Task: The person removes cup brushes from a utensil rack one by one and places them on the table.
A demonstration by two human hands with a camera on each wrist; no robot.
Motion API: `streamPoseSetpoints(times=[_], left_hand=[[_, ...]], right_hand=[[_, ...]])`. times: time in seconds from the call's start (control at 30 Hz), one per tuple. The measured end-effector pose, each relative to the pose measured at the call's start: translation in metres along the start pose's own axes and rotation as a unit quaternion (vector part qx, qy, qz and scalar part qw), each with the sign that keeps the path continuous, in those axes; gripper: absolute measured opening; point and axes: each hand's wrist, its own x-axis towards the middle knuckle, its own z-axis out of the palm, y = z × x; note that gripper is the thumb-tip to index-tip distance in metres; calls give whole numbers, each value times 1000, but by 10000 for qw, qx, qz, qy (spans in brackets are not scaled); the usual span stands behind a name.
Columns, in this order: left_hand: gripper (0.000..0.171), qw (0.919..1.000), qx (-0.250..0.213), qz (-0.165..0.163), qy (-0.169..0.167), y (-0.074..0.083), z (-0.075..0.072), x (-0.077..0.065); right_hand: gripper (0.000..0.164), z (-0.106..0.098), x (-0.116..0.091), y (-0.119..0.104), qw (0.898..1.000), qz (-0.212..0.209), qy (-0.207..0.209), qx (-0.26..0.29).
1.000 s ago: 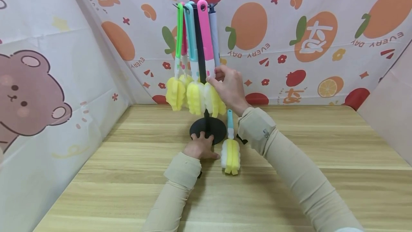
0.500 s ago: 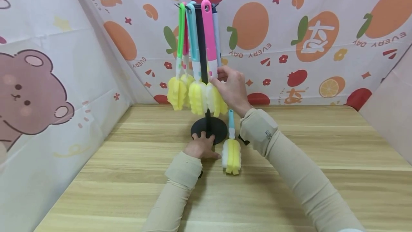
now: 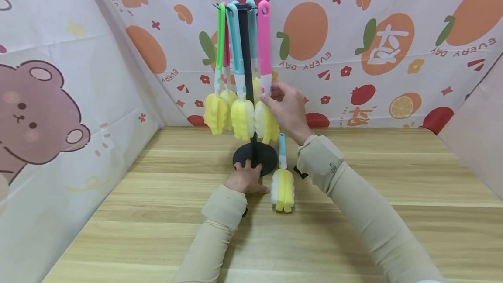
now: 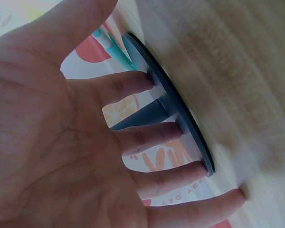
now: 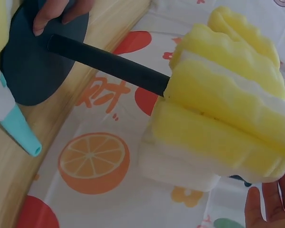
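Sponge brush [image 3: 265, 67] with pink handle, pinched at the white neck between thumb and fingers of the right grip [image 3: 291, 110], carried outward over the past second from in front of the black stand [image 3: 245, 47] to a place beside its pole. Newly exposed between pole and pink handle, up and inward from that grip: a rear teal handle [image 3: 253, 47]. Unmoved beyond the pole from the right grip: a green-handled brush [image 3: 218, 73] and a front teal brush [image 3: 238, 67], suggesting one brush handled alone rather than a turn of the whole rack. Sponge end hanging just below the grip, loop high above; still caught at the top or already free, impossible to tell. Planted as before on the round base [image 3: 267, 158], well below the right grip: left grip [image 3: 243, 178], fingers spread and straight, grasping nothing, seemingly steadying. Just beside the left grip, also unshifted: a loose brush [image 3: 283, 178], lying on the counter [image 3: 334, 230]. By this evidence, a manoeuvre in progress, with more room gained around the pink handle.
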Motion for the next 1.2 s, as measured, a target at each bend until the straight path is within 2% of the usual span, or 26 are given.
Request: streamPoseSetpoints(times=[0.13, 0.6, 0.93, 1.2], left_hand=[[77, 10000, -51, 0, 3, 0, 1, 1], [77, 10000, -66, -19, 29, 0, 0, 1], [78, 10000, -31, 15, 71, -1, 1, 1], [77, 10000, -16, 32, 88, 0, 2, 0]], right_hand=[[26, -5, -2, 8, 9999, 90, 45, 136], [21, -15, -5, 24, 9996, 246, -10, 105], [22, -21, -5, 31, 9992, 379, -87, -59], [19, -26, -7, 33, 9974, 652, -182, -231]])
